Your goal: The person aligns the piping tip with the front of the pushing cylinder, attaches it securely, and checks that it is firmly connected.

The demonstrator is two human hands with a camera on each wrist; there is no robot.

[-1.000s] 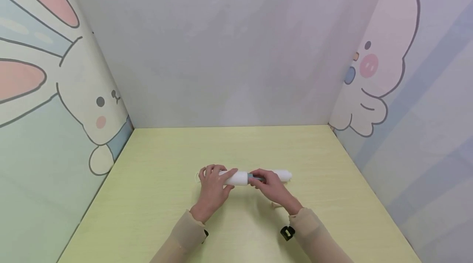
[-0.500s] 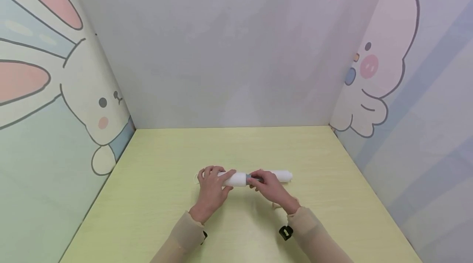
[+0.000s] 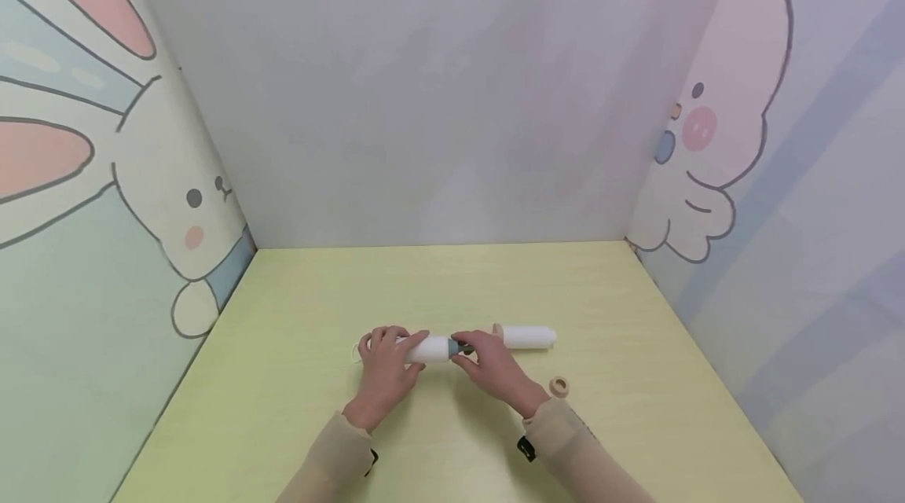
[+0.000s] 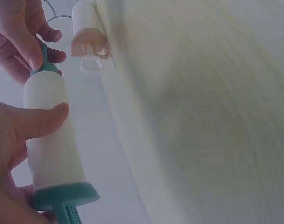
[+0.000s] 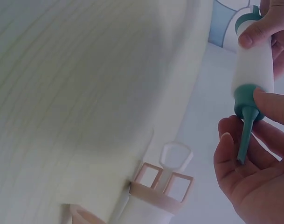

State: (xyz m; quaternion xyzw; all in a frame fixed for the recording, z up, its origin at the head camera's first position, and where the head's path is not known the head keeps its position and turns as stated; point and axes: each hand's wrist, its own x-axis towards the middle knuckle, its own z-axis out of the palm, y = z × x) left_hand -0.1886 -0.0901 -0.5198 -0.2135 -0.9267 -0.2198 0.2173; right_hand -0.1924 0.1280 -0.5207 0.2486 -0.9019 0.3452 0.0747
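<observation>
A white-barrelled syringe (image 3: 428, 349) with teal end fittings lies sideways between my two hands. My left hand (image 3: 385, 365) grips its barrel, thumb along the near side. At the other end, my right hand (image 3: 491, 365) pinches the teal nozzle (image 5: 246, 100); the slim tip extends past the thumb over my curled fingers. In the left wrist view, the teal flange (image 4: 62, 196) and part of the plunger show below my left hand. A second white syringe (image 3: 529, 337) with a beige flange lies just beyond my right hand.
A small beige ring-shaped piece (image 3: 559, 386) lies on the pale yellow tabletop (image 3: 452, 283), right of my right wrist. The second syringe has beige loop handles (image 5: 179, 185) and a pale plunger ring (image 5: 176, 155). Cartoon-printed panels stand left and right, with a plain wall behind.
Both hands and the teal-ended syringe have shifted a little to the left. More of the second syringe's beige end and the beige ring has come into sight.
</observation>
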